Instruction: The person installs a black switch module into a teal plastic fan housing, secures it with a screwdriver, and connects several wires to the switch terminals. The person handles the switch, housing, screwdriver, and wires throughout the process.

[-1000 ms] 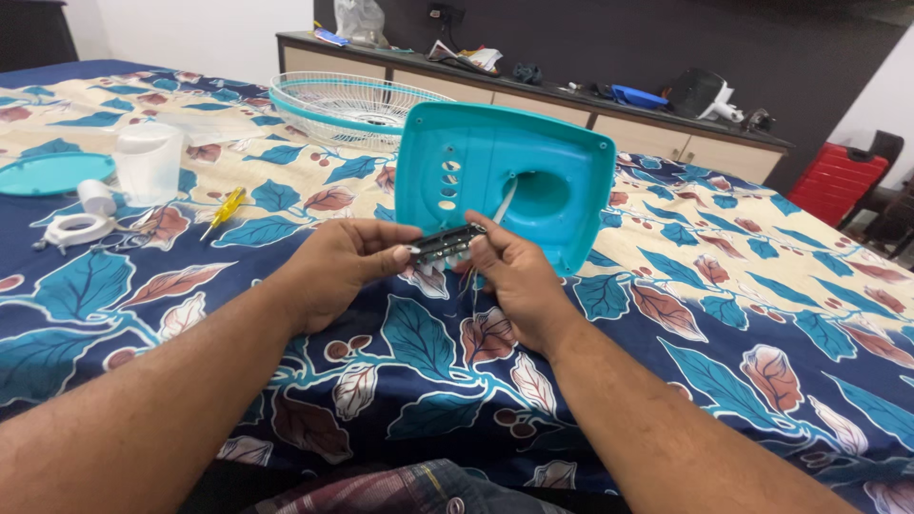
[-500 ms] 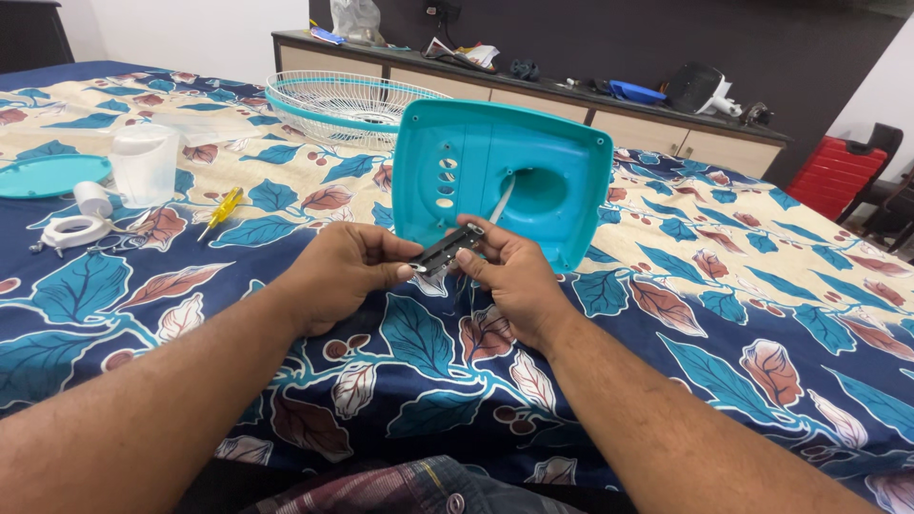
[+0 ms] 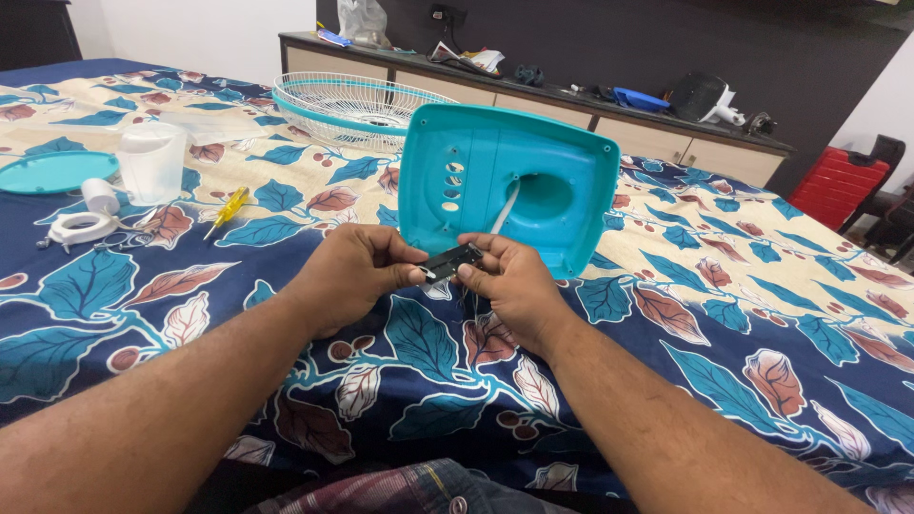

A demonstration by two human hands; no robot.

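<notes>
Both my hands meet over the bed in front of a turquoise plastic fan base cover (image 3: 571, 181) that stands tilted on its edge. My left hand (image 3: 352, 271) and my right hand (image 3: 509, 286) together pinch a small dark switch block (image 3: 449, 261) between thumbs and fingers. Thin wires hang from the block under my right hand. A white cable (image 3: 506, 205) runs from the block up into the round recess of the cover.
A leaf-patterned bedsheet (image 3: 238, 314) covers the bed. At the back lies a white wire fan grille (image 3: 354, 107). To the left are a clear plastic cup (image 3: 152, 164), a yellow screwdriver (image 3: 228, 207), a turquoise lid (image 3: 52, 171) and small white parts (image 3: 84, 221). A red case (image 3: 833, 186) stands far right.
The switch block has tilted, its right end now raised a little. My hands stay together in front of the cover.
</notes>
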